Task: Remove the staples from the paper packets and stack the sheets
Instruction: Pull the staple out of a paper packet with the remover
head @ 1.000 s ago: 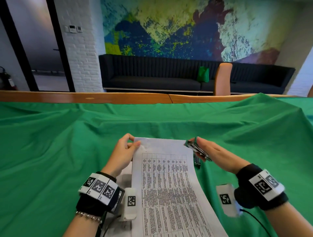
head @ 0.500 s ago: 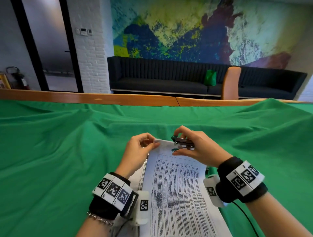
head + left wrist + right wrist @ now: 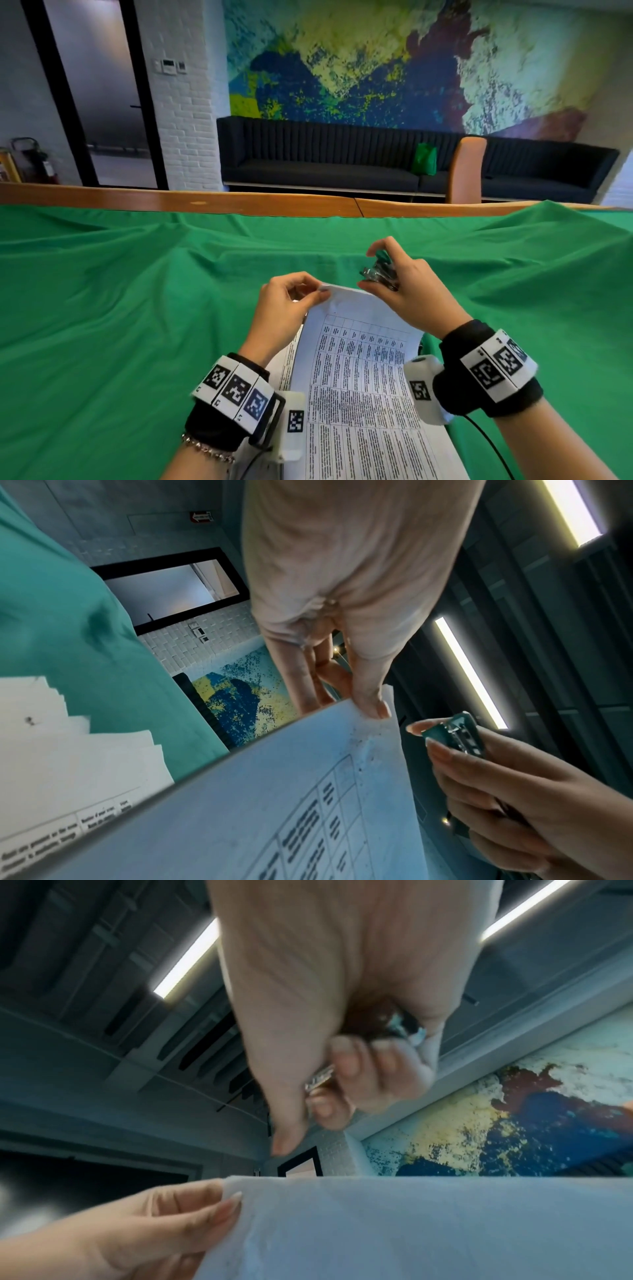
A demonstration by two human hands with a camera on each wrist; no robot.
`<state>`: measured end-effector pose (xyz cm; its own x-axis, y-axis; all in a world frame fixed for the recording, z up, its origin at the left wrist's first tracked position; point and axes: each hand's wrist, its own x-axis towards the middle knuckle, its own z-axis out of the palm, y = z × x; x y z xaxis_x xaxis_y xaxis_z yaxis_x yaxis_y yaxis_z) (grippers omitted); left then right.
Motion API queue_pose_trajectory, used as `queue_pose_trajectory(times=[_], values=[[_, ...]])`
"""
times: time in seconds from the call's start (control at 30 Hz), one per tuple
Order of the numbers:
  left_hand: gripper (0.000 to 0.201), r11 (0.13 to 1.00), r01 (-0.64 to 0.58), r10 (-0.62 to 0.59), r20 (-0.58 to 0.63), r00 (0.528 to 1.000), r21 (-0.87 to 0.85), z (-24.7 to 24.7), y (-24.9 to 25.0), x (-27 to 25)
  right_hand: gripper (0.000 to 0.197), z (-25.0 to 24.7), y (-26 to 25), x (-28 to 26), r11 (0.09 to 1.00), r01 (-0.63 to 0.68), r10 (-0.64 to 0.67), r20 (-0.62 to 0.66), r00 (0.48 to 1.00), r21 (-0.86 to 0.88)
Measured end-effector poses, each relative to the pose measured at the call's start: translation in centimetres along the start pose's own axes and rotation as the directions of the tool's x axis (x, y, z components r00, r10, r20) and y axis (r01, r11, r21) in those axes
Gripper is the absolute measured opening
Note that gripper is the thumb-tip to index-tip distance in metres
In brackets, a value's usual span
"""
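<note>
left hand: thumb and fingers pinch far-left corner of paper packet, raised off green cloth | right hand: fingers curled round staple remover, just beside that corner | loose sheets underneath

The right hand curls its fingers round a small metal and teal staple remover, thumb pointing down toward the top edge of a white paper sheet. The left hand pinches that sheet's upper left corner. Behind, ceiling light strips and a blue-and-yellow painted mural show.
</note>
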<state>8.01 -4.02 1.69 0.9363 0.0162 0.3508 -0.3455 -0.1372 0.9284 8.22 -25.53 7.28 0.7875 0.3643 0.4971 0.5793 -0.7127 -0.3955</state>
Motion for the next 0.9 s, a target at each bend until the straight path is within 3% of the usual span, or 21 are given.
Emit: queue_pose_trajectory(times=[0.13, 0.2, 0.3, 0.53, 0.63, 0.73, 0.9], values=[[0.008, 0.999, 0.025, -0.026, -0.029, 0.999, -0.037, 0.3, 0.2, -0.1, 0.073, 0.0, 0.2, 0.0, 0.996, -0.045, 0.052, 0.088, 0.995, -0.083], [0.009, 0.997, 0.035, -0.038, -0.039, 0.999, -0.068, 0.3, 0.4, -0.1, 0.084, 0.1, 0.4, 0.3, 0.992, 0.008, 0.009, 0.133, 0.991, -0.127], [0.013, 0.994, 0.035, -0.041, -0.051, 0.998, -0.107, 0.4, 0.5, -0.3, 0.07, 0.1, 0.4, 0.8, 0.962, 0.052, 0.016, 0.243, 0.97, -0.269], [0.016, 0.985, 0.069, -0.074, -0.024, 0.997, -0.161, 0.5, 0.4, -0.3, 0.055, -1.5, -0.2, 2.6, 0.911, 0.184, -0.029, 0.39, 0.92, -0.368], [0.014, 0.976, 0.099, -0.108, -0.036, 0.994, -0.194, 0.5, 0.2, -0.2, 0.056, -1.4, -0.3, 3.1, 0.943, 0.159, -0.036, 0.388, 0.921, -0.292], [0.017, 0.968, 0.128, -0.146, -0.068, 0.987, -0.216, 0.5, -0.3, 0.0, 0.072, -0.8, -0.5, 2.9, 0.974, 0.092, -0.027, 0.296, 0.955, -0.208], [0.019, 0.96, 0.16, -0.181, -0.07, 0.981, -0.23, 0.6, -0.6, 0.1, 0.038, 2.1, -0.7, 1.8, 0.981, 0.055, -0.025, 0.161, 0.987, -0.185]])
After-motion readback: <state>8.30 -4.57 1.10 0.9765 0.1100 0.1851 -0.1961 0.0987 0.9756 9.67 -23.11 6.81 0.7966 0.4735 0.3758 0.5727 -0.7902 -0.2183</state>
